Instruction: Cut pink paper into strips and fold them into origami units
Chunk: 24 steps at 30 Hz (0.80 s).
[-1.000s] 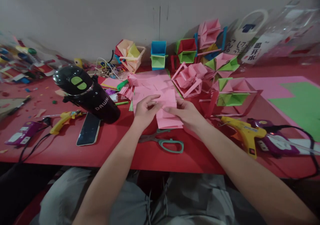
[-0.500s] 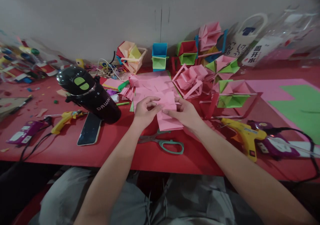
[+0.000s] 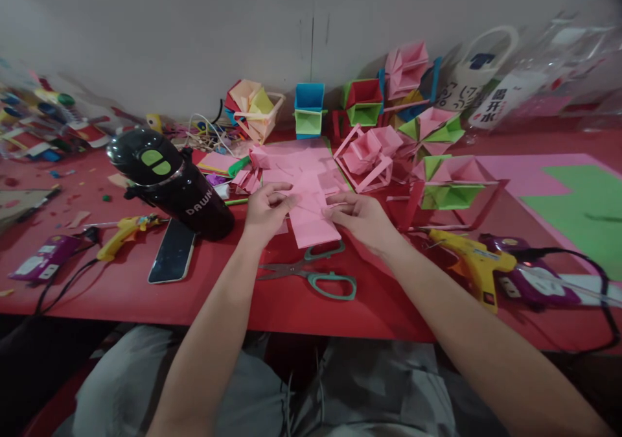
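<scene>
Pink paper piece: the flat, creased pink paper piece (image 3: 311,222) is between both hands over the red counter (image 3: 389,323); clock directions below are taken from it, 12 pointing away from the person.
Left hand: the left hand (image 3: 268,213) is at 9 o'clock, its thumb and fingers closed on the paper's left edge.
Right hand: the right hand (image 3: 358,220) is at 3 o'clock, its thumb and fingers pinching the right edge.
Scissors: the green-handled scissors (image 3: 333,276) lie at 6 o'clock, blades pointing to 9.
Paper stack: the pink paper stack (image 3: 294,158) lies at 12 o'clock, just beyond the hands.
Paper models: a blue-and-green paper box (image 3: 309,109) stands at 12 o'clock, a pink paper lantern (image 3: 367,150) at 1.
Tumbler: the black tumbler (image 3: 187,194) leans toward 10 o'clock, near the smartphone (image 3: 171,253).
Glue guns: one yellow glue gun (image 3: 119,237) lies at 9 o'clock, the other glue gun (image 3: 473,255) between 3 and 4.
</scene>
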Each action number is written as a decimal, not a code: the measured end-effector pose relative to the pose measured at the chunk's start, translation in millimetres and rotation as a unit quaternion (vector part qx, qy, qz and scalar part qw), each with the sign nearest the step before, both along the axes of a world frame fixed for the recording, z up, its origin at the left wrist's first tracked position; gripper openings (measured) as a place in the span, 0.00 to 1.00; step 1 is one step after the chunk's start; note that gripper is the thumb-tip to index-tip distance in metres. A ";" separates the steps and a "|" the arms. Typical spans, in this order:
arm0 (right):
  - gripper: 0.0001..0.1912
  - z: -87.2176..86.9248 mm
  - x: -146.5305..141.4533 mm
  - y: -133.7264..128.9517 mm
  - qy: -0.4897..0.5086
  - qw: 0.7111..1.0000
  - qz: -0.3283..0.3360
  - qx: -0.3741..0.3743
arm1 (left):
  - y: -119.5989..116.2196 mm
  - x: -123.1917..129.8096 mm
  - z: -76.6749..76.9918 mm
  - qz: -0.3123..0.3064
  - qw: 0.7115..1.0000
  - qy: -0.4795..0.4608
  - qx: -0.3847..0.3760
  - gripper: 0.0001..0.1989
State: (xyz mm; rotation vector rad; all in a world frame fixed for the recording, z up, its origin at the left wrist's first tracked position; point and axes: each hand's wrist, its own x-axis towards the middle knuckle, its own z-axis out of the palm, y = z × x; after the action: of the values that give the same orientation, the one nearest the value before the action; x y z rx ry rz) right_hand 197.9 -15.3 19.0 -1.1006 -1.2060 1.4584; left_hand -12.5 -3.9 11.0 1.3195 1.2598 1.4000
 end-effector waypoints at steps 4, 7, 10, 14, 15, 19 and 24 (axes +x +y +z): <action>0.21 0.7 3.5 2.1 0.021 1.000 0.005 -0.023 | 0.8 -0.8 0.4 0.012 1.000 -0.007 -0.007 0.19; 0.19 1.2 4.5 2.9 0.037 0.999 -0.001 -0.036 | 0.0 0.1 2.1 0.014 1.000 0.002 -0.001 0.18; 0.19 2.1 3.7 1.7 0.026 1.000 0.004 -0.007 | -1.2 2.0 3.7 0.013 1.000 0.007 0.007 0.18; 0.20 1.5 1.9 -0.3 0.008 0.999 0.011 0.031 | -2.1 4.4 4.5 0.002 1.000 0.011 0.014 0.16; 0.20 0.9 1.6 -0.5 0.000 0.999 0.009 0.041 | -2.3 4.9 4.2 -0.005 1.000 0.014 0.013 0.16; 0.19 -1.2 1.5 0.0 -0.016 0.998 -0.004 0.056 | -3.2 5.7 0.7 -0.046 0.999 0.024 0.006 0.23; 0.21 1.7 2.9 -0.5 -0.032 0.999 -0.003 0.029 | -6.0 6.8 -2.9 -0.111 0.993 0.029 0.021 0.36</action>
State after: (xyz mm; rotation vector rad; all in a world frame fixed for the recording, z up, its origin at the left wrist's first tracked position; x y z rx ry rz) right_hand 200.8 -15.8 20.8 -1.1162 -1.2811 1.3847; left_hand -5.8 -9.9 8.1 1.4897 1.0893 1.2457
